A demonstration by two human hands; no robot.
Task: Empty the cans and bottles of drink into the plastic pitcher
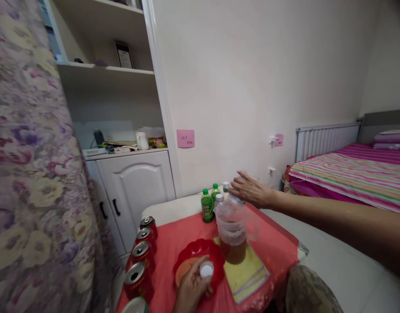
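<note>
My left hand (192, 284) pinches a white bottle cap (206, 270) above a red scalloped plate (201, 244). On the plate lies something flat and orange (183, 270), partly behind the hand. My right hand (250, 190) is stretched out at the far right of the table, fingers extended beside a clear bottle (236, 200) that it partly hides; contact is hard to make out. Nearer to me, a clear plastic pitcher (232, 230) with brown liquid stands on a folded yellow cloth (247, 276).
Opened red cans (139, 280) line the left table edge. Two green bottles (206, 206) and white-capped bottles (225, 187) stand at the back. A red cover (167, 237) lies over the table. A wall is behind it, a cabinet (137, 178) left, a bed (349, 174) right.
</note>
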